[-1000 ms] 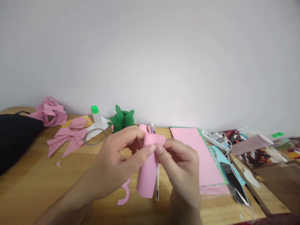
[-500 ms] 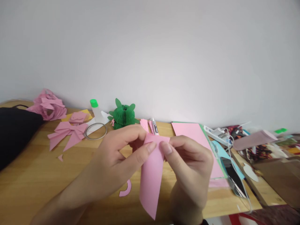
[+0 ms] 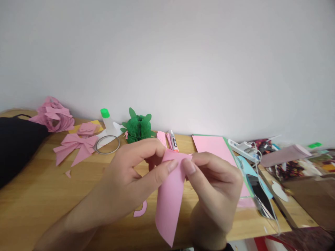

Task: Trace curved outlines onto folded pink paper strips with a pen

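A pink paper strip (image 3: 170, 202) hung at the lower centre of the frame, curled lengthwise, its pointed end near the bottom edge. The left hand (image 3: 133, 177) pinched its top from the left, and the right hand (image 3: 218, 188) pinched the top's right corner; each grip was closed on the paper, thumb in front. On the wooden surface (image 3: 39, 202) beyond, a curved pink cutout (image 3: 142, 210) lay left of the strip and a small pink scrap (image 3: 68, 174) farther left. A pink sheet (image 3: 213, 144) lay right of centre, partly behind the right hand. Left of centre, a pink bow (image 3: 77, 141) lay beside a thin ring (image 3: 104, 153). A glue tube (image 3: 174, 141) lay just above the hands, with a green pleated paper piece (image 3: 138, 127) to its left. Farthest back stood the pale wall (image 3: 167, 62).
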Demonstrator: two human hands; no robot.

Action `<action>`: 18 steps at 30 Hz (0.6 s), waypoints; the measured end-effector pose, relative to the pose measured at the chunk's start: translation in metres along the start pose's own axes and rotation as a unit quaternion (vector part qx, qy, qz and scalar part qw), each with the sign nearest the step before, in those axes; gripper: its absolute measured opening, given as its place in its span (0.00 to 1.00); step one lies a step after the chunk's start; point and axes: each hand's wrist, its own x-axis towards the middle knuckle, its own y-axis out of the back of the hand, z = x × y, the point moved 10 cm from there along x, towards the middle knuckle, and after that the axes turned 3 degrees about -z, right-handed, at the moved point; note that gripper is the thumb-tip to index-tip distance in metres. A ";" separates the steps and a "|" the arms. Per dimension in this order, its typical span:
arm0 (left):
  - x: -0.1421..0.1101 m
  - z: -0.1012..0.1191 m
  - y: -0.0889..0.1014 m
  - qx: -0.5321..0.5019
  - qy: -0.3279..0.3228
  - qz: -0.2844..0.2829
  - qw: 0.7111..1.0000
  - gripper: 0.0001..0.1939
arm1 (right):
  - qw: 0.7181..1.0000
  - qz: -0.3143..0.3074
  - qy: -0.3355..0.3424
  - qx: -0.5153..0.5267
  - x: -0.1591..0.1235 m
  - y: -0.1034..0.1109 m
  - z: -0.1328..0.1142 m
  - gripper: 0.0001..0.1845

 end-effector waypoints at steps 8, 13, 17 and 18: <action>-0.003 -0.002 0.002 0.001 0.012 0.013 1.000 0.12 | 1.000 -0.012 0.017 -0.010 -0.001 0.000 -0.002 0.07; 0.000 -0.001 0.002 0.001 0.006 0.022 1.000 0.13 | 1.000 -0.019 0.013 -0.005 -0.001 -0.001 -0.001 0.08; -0.002 -0.002 0.003 0.008 0.009 0.029 0.999 0.14 | 1.000 -0.015 0.011 -0.010 -0.001 0.000 0.000 0.08; -0.002 -0.002 0.003 0.007 0.010 0.029 1.000 0.14 | 1.000 -0.014 0.013 -0.011 -0.001 0.000 -0.001 0.08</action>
